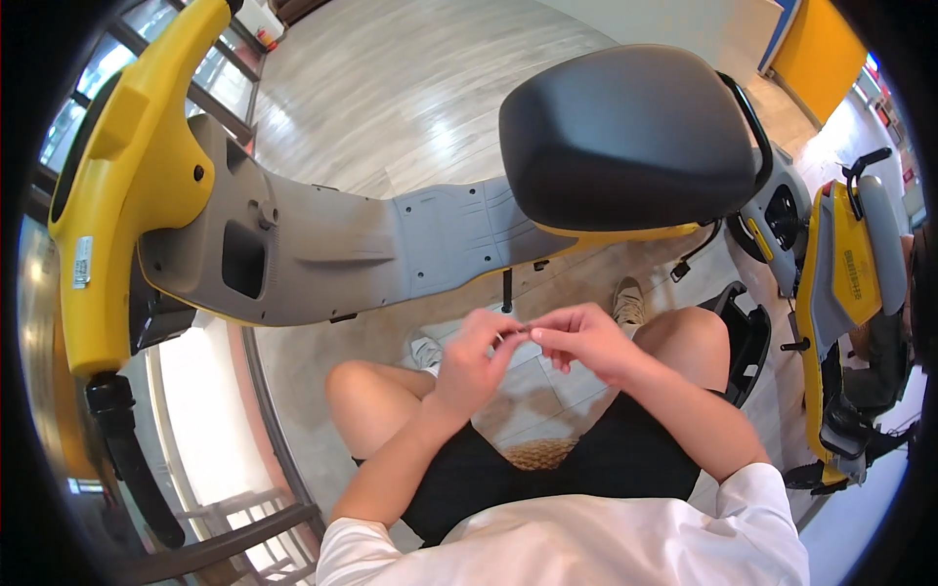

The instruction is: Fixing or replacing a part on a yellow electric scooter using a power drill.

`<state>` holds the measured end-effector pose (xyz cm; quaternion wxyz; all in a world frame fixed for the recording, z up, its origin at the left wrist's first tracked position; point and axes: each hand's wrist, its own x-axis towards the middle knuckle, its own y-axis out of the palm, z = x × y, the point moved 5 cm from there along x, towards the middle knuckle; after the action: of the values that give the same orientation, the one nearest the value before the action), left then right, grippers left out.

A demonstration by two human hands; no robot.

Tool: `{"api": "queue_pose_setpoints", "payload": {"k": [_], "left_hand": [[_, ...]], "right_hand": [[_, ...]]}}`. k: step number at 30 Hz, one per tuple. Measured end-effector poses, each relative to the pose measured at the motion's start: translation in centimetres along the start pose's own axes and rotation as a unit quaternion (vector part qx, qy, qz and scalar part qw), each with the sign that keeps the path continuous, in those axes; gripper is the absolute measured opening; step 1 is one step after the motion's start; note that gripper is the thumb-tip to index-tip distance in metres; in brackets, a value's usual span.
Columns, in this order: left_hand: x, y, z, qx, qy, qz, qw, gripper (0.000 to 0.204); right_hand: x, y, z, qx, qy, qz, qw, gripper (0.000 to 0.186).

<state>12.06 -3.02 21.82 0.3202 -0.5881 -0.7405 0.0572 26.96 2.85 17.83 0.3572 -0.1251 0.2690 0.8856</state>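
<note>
My left hand (475,358) and my right hand (583,342) meet above the gap between my knees. The fingertips of both are pinched on one small, thin dark piece (526,329); its kind is too small to make out. Just beyond them stands a yellow and grey electric scooter (352,249), side-on, and neither hand touches it. Its grey footboard (445,234) shows several dark screws or holes. To the right of that rises the black seat (630,137), and at the far left the yellow front end (127,186) carries a black handlebar grip (147,469).
I sit on a woven seat (540,453). A black plastic part (747,342) lies on the floor beside my right knee. A second yellow scooter (848,273) stands at the right. A black stand or peg (507,290) projects below the near scooter's footboard.
</note>
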Motion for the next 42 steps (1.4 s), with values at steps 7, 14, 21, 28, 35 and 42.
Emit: {"api": "queue_pose_setpoints", "payload": {"k": [7,14,21,28,35,42], "left_hand": [[5.7,-0.1,16.8,0.148,-0.064,0.043,0.986,0.013],[4.9,5.0,31.8,0.151,-0.251,0.069,0.954,0.016],[3.5,9.6,34.8,0.148,-0.164,0.021,0.975,0.014],[3.2,9.8,34.0,0.149,-0.169,-0.028,0.974,0.01],[4.5,10.1,33.9,0.224,-0.171,0.025,0.959,0.008],[5.0,9.6,35.0,0.202,-0.256,0.07,0.943,0.011]], "right_hand": [[3.3,-2.1,-1.7,-0.341,-0.06,-0.021,0.938,0.03],[2.5,1.0,-1.8,-0.551,-0.162,0.109,0.811,0.023],[3.7,-0.2,-0.1,-0.547,-0.082,0.179,0.814,0.021],[4.0,0.2,-0.2,-0.594,-0.107,0.215,0.768,0.023],[3.1,0.8,-0.9,-0.633,-0.091,0.266,0.721,0.025],[2.9,1.0,-1.2,-0.619,-0.103,0.265,0.732,0.025]]}}
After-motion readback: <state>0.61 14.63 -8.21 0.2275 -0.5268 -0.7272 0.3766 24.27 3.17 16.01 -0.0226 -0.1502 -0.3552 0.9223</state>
